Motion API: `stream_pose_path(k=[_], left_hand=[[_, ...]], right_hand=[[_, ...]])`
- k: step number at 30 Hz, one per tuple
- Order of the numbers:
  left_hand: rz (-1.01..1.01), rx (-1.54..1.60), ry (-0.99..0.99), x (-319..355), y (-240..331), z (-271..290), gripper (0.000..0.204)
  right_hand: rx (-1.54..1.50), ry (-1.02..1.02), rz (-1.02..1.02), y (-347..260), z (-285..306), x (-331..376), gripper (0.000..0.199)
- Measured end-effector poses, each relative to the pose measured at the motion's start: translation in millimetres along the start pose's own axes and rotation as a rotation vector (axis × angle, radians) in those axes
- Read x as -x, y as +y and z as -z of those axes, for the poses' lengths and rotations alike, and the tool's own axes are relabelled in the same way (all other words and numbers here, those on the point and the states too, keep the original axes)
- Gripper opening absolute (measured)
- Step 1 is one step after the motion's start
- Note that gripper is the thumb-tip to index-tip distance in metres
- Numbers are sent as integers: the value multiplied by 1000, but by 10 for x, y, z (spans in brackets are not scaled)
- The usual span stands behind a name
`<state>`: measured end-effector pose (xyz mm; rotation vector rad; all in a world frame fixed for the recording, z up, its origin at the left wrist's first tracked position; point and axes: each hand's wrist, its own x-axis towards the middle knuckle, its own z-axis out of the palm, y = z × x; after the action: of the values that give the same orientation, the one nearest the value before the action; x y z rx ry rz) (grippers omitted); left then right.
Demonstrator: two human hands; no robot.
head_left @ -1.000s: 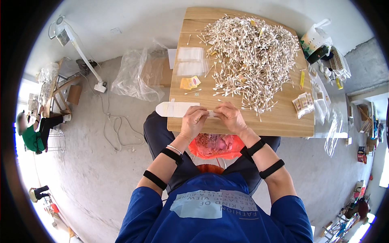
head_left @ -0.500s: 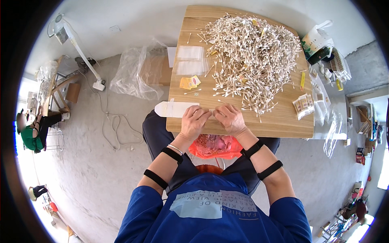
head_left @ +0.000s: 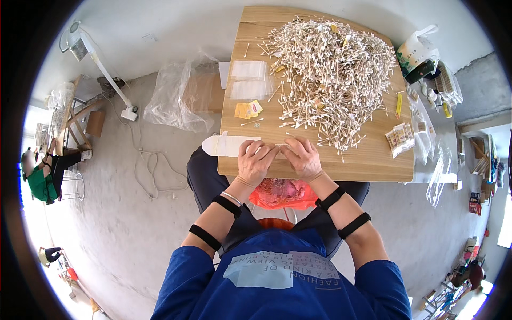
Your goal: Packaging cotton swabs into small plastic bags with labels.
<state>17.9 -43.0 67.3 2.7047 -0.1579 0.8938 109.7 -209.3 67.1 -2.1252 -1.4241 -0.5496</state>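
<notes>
Plastic sleeve (head_left: 226,145), long and clear, lies flat at the table's (head_left: 373,162) near edge, pinned under the left hand (head_left: 256,160), fingers pressed down. Touching it, the right hand (head_left: 303,159) pinches at the sleeve's end. Beyond both hands sprawls a heap of cotton swabs (head_left: 333,74); below them hangs an orange bag (head_left: 282,193).

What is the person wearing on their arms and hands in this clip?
Both hands are bare: left hand, right hand. Each forearm carries two black bands, one near the wrist, one higher. A thin silver bracelet sits at the left wrist. Blue short sleeves cover the upper arms.
</notes>
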Motion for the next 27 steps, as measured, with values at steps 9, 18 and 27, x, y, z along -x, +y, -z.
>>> stream_pose_path(k=[9,18,27], left_hand=[[9,16,0,-35,-16,-32,29],[-24,103,13,-81,-67,-43,34],[-12,72,-4,-75,-67,-15,31]], right_hand=[[57,-8,69,39,24,-44,31],[63,-18,51,41,5,-98,30],[-25,-11,-66,-37,-52,-46,25]])
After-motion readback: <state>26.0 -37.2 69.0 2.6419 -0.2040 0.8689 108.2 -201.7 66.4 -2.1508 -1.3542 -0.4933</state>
